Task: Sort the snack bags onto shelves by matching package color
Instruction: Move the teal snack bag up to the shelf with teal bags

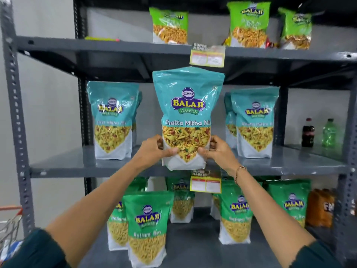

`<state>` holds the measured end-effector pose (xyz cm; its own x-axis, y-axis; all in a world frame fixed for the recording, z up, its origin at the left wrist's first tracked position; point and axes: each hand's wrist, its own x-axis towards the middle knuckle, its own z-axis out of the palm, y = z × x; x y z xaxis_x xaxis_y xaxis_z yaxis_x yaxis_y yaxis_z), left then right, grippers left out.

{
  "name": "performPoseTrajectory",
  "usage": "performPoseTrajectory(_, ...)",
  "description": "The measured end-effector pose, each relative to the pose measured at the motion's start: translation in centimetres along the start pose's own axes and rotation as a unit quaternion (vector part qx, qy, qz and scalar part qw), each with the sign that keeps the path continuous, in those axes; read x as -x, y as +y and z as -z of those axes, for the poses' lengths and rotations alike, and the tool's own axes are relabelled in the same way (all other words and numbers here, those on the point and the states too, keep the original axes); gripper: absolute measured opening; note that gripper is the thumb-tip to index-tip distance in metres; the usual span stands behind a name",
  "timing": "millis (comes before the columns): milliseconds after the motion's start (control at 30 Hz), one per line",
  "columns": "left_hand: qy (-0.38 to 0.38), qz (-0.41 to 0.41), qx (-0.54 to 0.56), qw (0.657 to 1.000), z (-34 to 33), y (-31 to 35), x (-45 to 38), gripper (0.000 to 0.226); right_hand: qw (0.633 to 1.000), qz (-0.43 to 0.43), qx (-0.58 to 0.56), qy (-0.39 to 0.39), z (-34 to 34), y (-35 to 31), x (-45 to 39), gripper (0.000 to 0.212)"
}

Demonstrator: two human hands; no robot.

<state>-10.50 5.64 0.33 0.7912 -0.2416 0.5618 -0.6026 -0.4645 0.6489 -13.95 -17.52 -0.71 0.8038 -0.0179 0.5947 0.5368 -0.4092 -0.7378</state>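
Observation:
A teal snack bag (187, 105) stands upright at the front edge of the middle shelf (77, 167), between two groups of matching teal bags (113, 120) (254, 122). My left hand (154, 149) grips its lower left side and my right hand (216, 149) grips its lower right side. Light green bags (170, 26) (249, 24) stand on the top shelf (96, 45). Darker green bags (147, 227) (236, 211) stand on the bottom shelf.
Two drink bottles (308, 133) (329, 133) stand at the right end of the middle shelf. Orange bottles (321, 207) sit at the lower right. Price tags (207, 57) (205, 182) hang from the shelf edges. A wire basket (9, 225) is at the lower left.

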Motion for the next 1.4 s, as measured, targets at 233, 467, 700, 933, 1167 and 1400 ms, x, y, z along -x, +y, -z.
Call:
performPoseTrajectory(233, -0.016, 0.011, 0.04, 0.999, -2.3, -1.8, -6.6, 0.034, 1.0, -0.011, -0.005, -0.003, 0.7, 3.8, -7.1, 0.034)
performPoseTrajectory(467, -0.026, 0.058, 0.033, 0.997, -5.8, -4.9, -10.7, 0.046, 0.996, -0.071, 0.007, -0.061, 1.1, 8.3, -11.1, 0.044)
performPoseTrajectory(700, -0.041, 0.084, 0.034, 0.995, -6.7, -5.5, -11.6, 0.052, 0.992, -0.088, 0.026, -0.091, 0.9, 9.8, -12.3, 0.055)
performPoseTrajectory(933, -0.055, 0.099, 0.04, 0.993, -7.1, -6.6, -12.0, 0.068, 0.991, -0.083, 0.055, -0.094, 0.8, 10.0, -12.2, 0.063)
performPoseTrajectory(1167, -0.074, 0.102, 0.044, 0.991, -7.3, -7.0, -12.1, 0.085, 0.991, -0.089, 0.029, -0.095, 0.5, 9.8, -11.9, 0.055)
performPoseTrajectory(1400, 0.059, 0.075, -0.044, 0.994, -7.4, -4.4, -9.1, 0.052, 0.987, -0.093, 0.13, -0.015, 0.9, 8.9, -10.4, 0.061)
